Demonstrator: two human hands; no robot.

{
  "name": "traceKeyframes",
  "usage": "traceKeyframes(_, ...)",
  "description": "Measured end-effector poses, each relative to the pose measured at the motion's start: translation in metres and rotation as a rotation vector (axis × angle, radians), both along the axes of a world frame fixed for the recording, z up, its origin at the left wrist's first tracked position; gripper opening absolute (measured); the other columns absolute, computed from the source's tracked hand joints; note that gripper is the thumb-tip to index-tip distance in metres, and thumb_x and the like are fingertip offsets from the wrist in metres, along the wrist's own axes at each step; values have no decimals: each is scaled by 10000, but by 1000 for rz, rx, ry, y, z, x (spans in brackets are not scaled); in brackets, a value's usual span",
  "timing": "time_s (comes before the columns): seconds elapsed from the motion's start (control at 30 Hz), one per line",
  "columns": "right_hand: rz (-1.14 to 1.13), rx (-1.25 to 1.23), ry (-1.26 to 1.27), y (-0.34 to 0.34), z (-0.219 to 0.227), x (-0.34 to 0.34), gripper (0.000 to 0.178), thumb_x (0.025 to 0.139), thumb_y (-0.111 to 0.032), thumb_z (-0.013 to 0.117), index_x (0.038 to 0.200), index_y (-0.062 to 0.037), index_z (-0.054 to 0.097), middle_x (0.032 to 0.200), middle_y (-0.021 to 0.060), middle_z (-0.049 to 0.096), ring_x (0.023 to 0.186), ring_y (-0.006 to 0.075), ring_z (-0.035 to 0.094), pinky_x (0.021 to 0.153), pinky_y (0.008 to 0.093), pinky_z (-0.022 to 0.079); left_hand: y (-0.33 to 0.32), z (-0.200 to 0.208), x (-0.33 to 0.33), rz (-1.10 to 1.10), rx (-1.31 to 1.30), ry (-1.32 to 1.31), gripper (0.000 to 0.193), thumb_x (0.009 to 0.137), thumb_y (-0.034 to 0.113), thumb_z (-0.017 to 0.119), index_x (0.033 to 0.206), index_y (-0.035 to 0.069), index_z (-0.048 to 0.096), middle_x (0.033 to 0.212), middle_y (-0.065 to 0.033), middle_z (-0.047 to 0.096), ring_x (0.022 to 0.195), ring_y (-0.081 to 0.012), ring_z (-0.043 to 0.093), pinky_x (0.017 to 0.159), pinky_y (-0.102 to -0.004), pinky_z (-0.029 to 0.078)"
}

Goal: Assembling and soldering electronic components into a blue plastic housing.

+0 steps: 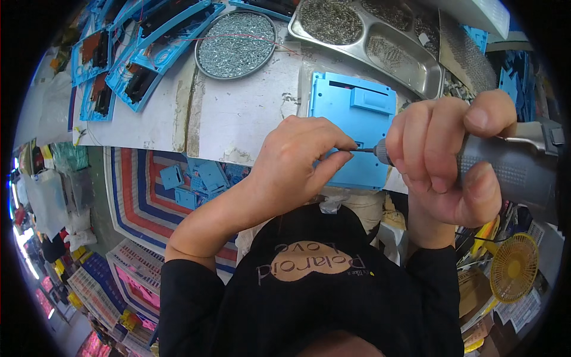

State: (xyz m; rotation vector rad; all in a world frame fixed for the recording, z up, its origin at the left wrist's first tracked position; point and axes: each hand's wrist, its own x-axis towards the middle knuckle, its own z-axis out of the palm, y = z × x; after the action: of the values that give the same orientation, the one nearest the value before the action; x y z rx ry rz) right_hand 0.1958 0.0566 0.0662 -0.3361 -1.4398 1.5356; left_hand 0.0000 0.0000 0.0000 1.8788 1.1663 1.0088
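My right hand [437, 149] is wrapped round a grey electric screwdriver [505, 163], held level with its thin bit pointing left. At the bit's tip, the thumb and forefinger of my left hand [300, 152] are pinched together. Whatever small thing they hold there is too small to make out. Beneath both hands a flat light-blue plastic case [333, 116] lies on the white table. It has a dark slot and a raised rectangular block near its far edge; my hands and the screwdriver cover parts of its near half.
Beyond the case are a round dish of silvery screws [235, 44] and a divided metal tray [422, 77] of small fasteners. Blue housings with wires [137, 71] pile up at far left. A striped bag [128, 184] holding blue parts sits below the table; a yellow fan [514, 268] stands at right.
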Motion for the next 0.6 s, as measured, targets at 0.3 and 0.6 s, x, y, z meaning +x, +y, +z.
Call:
traceKeyframes(0.3, 69, 56, 52, 13, -18, -16, 356, 976, -275, 606, 1273, -108, 502, 634, -43, 484, 533, 100, 467, 564, 290, 423, 21, 7, -27, -25, 213, 271, 181, 796, 85, 781, 959, 46, 713, 896, -69, 673, 798, -279, 645, 759, -368, 502)
traceKeyframes(0.6, 10, 83, -6, 16, -23, 17, 419, 976, -309, 647, 1291, -91, 479, 673, -12, 477, 573, 122, 472, 582, 307, 424, 94, -51, -120, 440, 298, 684, 158, 876, 171, 732, 960, 36, 730, 944, -132, 680, 923, -334, 661, 819, -417, 514)
